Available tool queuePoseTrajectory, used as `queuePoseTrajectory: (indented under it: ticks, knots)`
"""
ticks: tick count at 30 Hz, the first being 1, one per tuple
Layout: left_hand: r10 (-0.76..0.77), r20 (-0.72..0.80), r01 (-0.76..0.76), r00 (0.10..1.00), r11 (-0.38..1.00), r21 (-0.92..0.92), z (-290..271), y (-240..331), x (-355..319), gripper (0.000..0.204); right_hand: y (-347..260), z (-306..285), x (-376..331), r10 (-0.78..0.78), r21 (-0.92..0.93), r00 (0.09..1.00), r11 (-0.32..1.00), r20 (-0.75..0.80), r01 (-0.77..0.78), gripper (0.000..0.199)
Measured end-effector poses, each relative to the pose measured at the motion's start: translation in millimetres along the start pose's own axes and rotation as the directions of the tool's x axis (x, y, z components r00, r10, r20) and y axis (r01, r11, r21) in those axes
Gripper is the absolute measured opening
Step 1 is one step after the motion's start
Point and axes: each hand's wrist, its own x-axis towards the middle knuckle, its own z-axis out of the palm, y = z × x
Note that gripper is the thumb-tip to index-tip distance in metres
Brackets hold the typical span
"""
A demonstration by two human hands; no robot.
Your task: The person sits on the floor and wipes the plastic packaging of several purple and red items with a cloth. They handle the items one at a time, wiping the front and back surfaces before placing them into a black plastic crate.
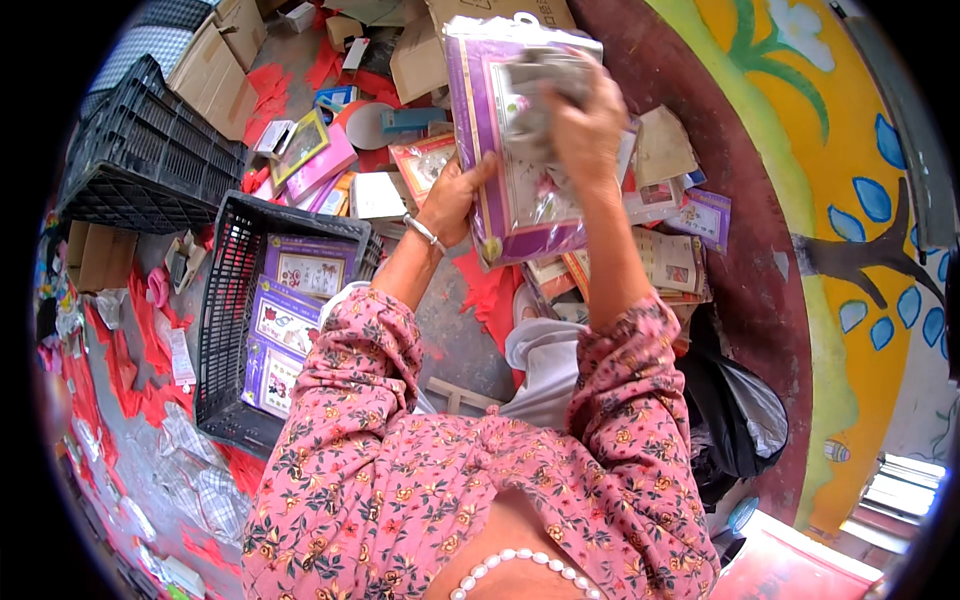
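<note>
A: What do the hands hold?

B: The left hand (452, 200) grips the left edge of a purple-bordered plastic packet (520, 140), fingers behind it and thumb over the front. The right hand (585, 125) is closed on the packet's upper right part, pinching a crumpled grey piece (545, 85) against its face. The packet is raised upright in front of the person, above the floor.

A: What lies beneath?

B: A black plastic crate (225, 330), lower left, holds three flat purple packets (285, 330). A second black crate (150, 150) stands upturned beyond it. More packets and cardboard boxes (215, 70) litter the grey floor (465, 340), with red paper scraps (125, 370). At right, a painted wall (850, 200) shows blue leaves.
</note>
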Motion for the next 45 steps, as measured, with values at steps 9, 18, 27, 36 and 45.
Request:
queuePoseTrajectory:
  ticks: [9, 18, 27, 36, 45]
  knots:
    - [0.000, -0.058, -0.021, 0.998, 0.932, -0.361, -2, 34, -7, 0.068, -5, 43, -57, -0.133, -0.312, 0.864, 0.897, 0.486, 0.313, 0.039]
    - [-0.086, -0.130, 0.043, 0.988, 0.953, -0.301, -44, 30, 12, 0.051, -2, 30, -67, -0.368, -0.212, 0.765, 0.815, 0.529, 0.539, 0.042]
    - [-0.063, -0.144, 0.000, 0.988, 0.915, -0.404, -44, 36, 16, 0.047, -7, -7, -89, -0.405, -0.225, 0.648, 0.710, 0.645, 0.668, 0.025]
    - [0.192, -0.350, -0.314, 0.917, 0.888, -0.336, -46, 45, 18, 0.038, 113, -89, -127, -0.149, -0.540, 0.893, 0.750, 0.425, 0.382, 0.027]
    - [0.189, -0.256, -0.270, 0.948, 0.904, -0.331, -47, 42, 14, 0.032, 142, -60, -79, 0.721, 0.797, 0.579, 0.061, 0.382, -0.601, 0.028]
